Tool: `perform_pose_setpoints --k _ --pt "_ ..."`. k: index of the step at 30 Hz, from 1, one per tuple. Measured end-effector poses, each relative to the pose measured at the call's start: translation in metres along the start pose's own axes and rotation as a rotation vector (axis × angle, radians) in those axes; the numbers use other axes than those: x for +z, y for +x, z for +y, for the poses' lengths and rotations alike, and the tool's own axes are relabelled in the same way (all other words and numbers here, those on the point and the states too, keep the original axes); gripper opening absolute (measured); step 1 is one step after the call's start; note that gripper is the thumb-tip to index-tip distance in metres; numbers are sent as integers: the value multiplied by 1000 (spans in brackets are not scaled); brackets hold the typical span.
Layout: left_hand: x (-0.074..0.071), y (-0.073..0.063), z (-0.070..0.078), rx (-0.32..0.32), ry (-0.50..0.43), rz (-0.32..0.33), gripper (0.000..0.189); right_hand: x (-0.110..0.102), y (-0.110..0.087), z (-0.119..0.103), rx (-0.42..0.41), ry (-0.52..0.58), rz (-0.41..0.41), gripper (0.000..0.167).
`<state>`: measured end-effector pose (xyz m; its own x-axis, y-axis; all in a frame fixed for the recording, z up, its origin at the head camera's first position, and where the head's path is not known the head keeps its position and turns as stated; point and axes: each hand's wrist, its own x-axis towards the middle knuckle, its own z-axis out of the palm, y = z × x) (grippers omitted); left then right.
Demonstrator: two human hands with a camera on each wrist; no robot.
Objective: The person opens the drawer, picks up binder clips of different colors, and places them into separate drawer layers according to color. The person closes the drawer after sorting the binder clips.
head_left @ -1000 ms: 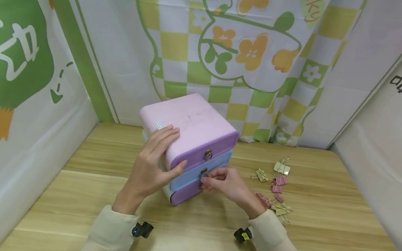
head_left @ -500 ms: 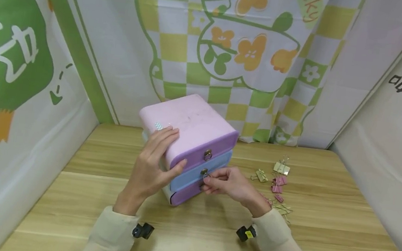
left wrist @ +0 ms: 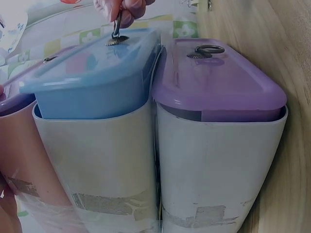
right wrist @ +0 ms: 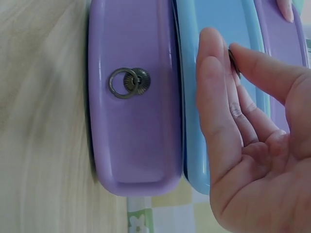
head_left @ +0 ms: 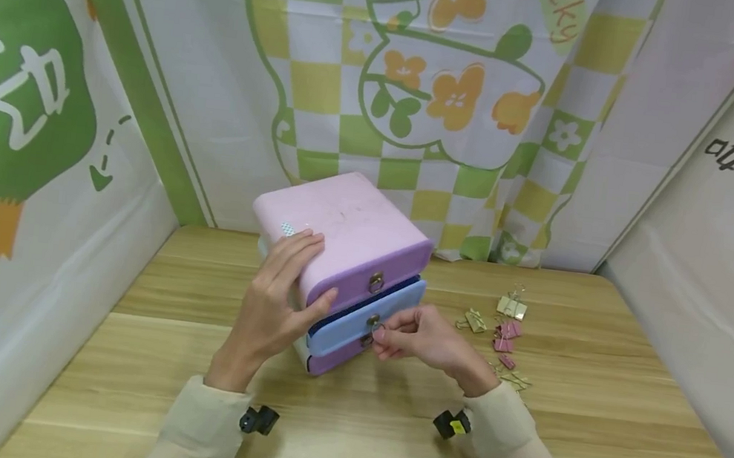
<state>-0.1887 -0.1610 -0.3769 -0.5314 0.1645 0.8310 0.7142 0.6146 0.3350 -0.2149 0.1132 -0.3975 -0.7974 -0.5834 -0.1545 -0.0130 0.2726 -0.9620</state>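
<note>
A stack of three small drawer boxes stands on the table, with a pink box (head_left: 348,219) on top. My left hand (head_left: 275,298) rests on its left side, fingers extended over the top and thumb at the purple front's edge. With thumb and fingertips, my right hand (head_left: 425,340) pinches the metal ring pull (left wrist: 116,24) of the middle, blue drawer (left wrist: 92,92). That drawer sticks out a little from its white casing (left wrist: 97,160), leaving a dark gap along its upper edge. Below it, the bottom purple drawer (right wrist: 136,145) has its ring pull (right wrist: 121,82) hanging free.
Several gold and pink binder clips (head_left: 508,330) lie on the wooden table (head_left: 590,402) to the right of the stack. Behind the stack hangs a checked, flowered curtain (head_left: 452,118). Printed cloth walls flank the table on both sides.
The blue middle drawer has slid slightly forward out of its casing, with my right hand pulling its ring. My left hand has stayed on the pink box.
</note>
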Motion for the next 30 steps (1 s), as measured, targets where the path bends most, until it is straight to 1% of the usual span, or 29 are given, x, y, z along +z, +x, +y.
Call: perform_pose_setpoints --k 5,10,18,25,30 --pt "-1 3 -2 15 -2 6 64 -3 -3 -3 -23 -44 -25 33" --pt "-1 5 -1 16 -3 3 64 -5 -9 -2 -18 -60 -19 29" --pt "0 -2 1 6 4 -9 63 -3 -30 1 -5 -93 -32 29" --pt "1 -1 1 1 -9 -3 63 -4 -48 1 -19 -126 -27 25" --pt "1 -1 1 10 -7 -3 63 -4 -62 4 -30 -112 -47 27"
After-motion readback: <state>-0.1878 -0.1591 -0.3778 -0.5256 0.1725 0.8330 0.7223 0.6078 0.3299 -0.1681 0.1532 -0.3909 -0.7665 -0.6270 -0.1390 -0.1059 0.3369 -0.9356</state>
